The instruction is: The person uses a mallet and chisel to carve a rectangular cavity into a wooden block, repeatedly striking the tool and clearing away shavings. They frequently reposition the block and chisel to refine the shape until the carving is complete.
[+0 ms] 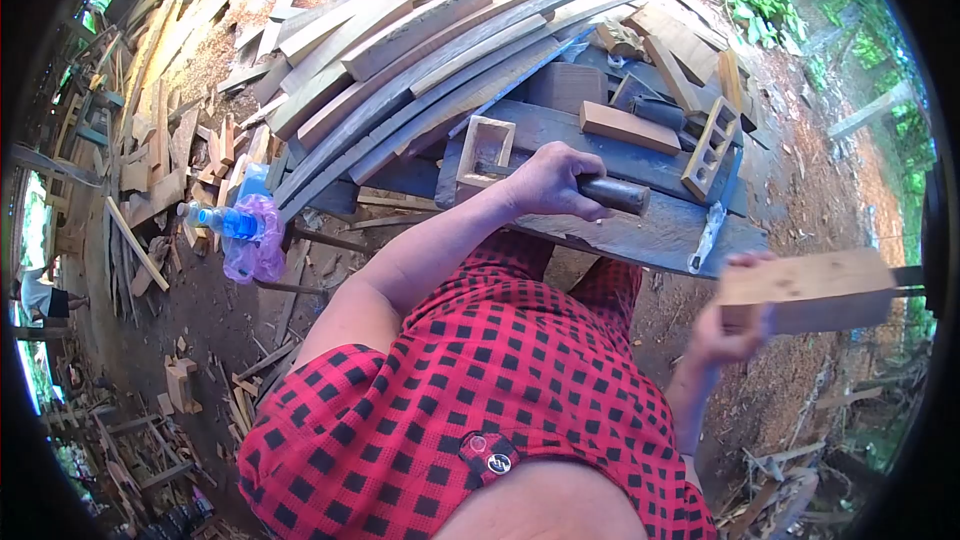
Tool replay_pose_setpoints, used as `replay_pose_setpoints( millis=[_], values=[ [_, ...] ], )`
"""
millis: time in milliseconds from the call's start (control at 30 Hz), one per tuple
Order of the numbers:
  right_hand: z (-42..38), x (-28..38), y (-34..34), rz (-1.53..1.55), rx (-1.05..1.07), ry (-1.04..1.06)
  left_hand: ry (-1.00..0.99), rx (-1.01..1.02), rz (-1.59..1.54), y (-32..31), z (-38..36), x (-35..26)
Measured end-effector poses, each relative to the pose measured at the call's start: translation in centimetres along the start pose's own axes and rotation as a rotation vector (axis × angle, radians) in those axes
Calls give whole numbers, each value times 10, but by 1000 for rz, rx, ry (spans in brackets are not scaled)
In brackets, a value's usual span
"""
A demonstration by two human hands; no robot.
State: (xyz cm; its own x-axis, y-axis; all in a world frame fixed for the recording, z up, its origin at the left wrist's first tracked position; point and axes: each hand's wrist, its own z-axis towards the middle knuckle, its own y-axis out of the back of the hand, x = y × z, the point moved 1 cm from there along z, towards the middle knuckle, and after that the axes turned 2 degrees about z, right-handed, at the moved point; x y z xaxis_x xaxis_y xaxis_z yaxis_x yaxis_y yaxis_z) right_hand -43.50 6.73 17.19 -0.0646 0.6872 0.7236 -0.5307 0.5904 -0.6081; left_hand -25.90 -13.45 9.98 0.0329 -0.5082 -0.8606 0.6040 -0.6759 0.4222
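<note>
My left hand (560,182) is wrapped round the dark handle of a chisel-like tool (625,196). Its thin metal shaft points left, over a small wooden frame piece (487,147) on the workbench (650,225). To the right of the bench, my right hand (735,325) grips the near end of a thick, pale wooden block (810,290), raised and slightly blurred. A white-and-dark tool (708,237) lies at the bench's front right edge.
A wooden frame with several openings (712,148) and a reddish wood bar (630,128) lie on the bench. Long planks (420,50) are piled behind and left. Blue-topped bottles (228,222) with a pink plastic bag (262,240) stand left. Far left, a person (38,295) is partly visible.
</note>
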Motion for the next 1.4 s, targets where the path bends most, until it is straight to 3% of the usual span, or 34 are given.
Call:
replay_pose_setpoints(
  millis=[33, 67, 167, 200, 267, 367, 467, 533, 600, 633, 700, 733, 833, 967, 1067, 1167, 1267, 1400],
  values=[
    [-10, -31, 29, -171, 220, 30, -1, 0, 0, -1, 1, 0],
    [-27, -28, 18, -518, 430, -264, 2, -17, 51, -1, 1, 1],
    [-28, -34, 15, -588, 594, -354, -4, -14, 63, 0, -1, -1],
    [-15, -18, 8, -545, 563, -474, -2, -9, 11, 0, -3, -1],
    [2, 3, 7, -721, 510, -248, 7, -10, 10, 1, -2, -1],
    [22, 28, 16, -527, 392, -263, 18, -27, -14, 0, -1, 3],
    [19, 36, -2, -59, 65, -30, -3, -35, -22, 1, -1, 2],
    [-5, -10, 18, -223, 309, 26, 2, -29, -29, 1, 0, 0],
    [-37, -10, -22, -584, 461, -815, 0, -28, 2, 1, -2, 2],
    [-37, -18, -6, -580, 454, -814, -1, -30, 31, 0, -4, 2],
    [-27, -41, 12, -508, 585, -468, 0, -33, 36, 4, -1, 0],
    [-18, -29, 13, -430, 549, -613, 20, -28, 24, 2, -6, -2],
    [-6, -35, 15, -413, 430, -579, -44, -96, 21, 7, -6, -2],
    [-7, -72, 49, -496, 316, -703, -146, -224, -2, 13, -15, -11],
    [-13, -102, 72, -537, 336, -655, -383, -377, 229, 10, -24, -16],
    [-11, -105, 73, -555, 331, -695, -500, -305, 353, -4, -30, -6],
    [-8, -107, 72, -614, 393, -639, -487, -232, 488, -15, -30, -8],
    [-8, -108, 71, -713, 501, -619, -444, -25, 392, -9, -19, -12]
  ],
)
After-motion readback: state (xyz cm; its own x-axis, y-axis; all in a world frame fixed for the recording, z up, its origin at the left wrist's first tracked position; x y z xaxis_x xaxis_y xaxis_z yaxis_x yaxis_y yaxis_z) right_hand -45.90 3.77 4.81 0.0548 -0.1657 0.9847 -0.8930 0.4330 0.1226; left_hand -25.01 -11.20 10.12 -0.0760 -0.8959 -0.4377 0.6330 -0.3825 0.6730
